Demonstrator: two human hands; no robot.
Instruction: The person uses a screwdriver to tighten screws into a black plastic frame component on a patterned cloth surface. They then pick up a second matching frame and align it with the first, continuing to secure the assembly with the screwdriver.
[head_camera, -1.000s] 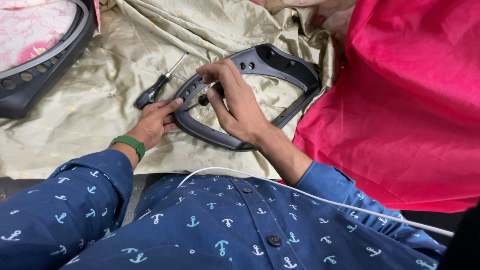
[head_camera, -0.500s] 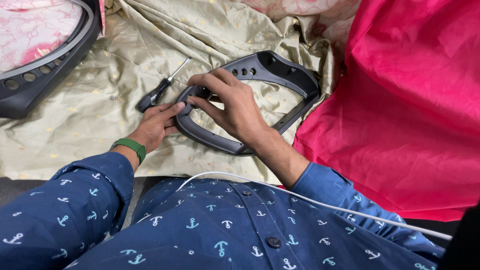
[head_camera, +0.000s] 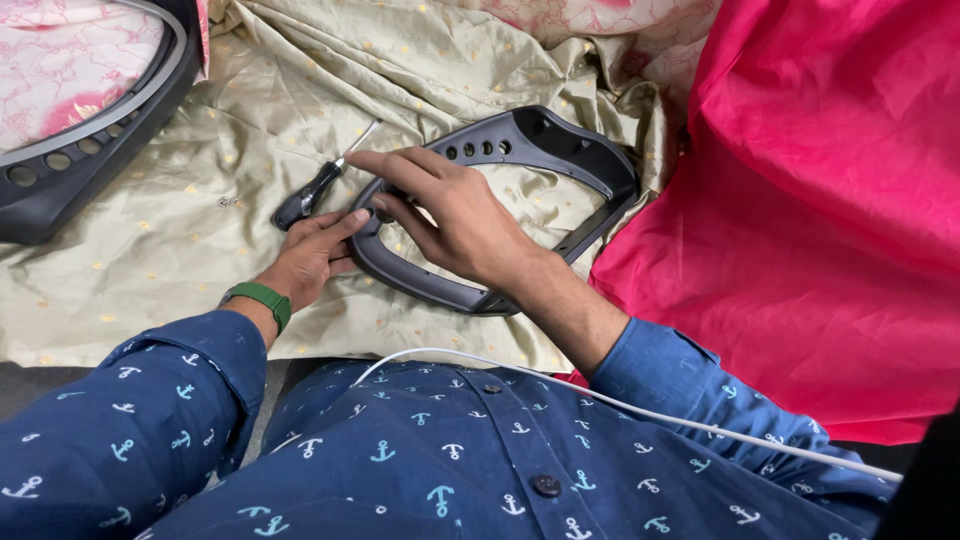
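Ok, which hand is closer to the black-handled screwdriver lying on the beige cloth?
Left. The left hand lies just below the black-handled screwdriver, fingers beside its handle. The right hand rests further right, on the black plastic frame.
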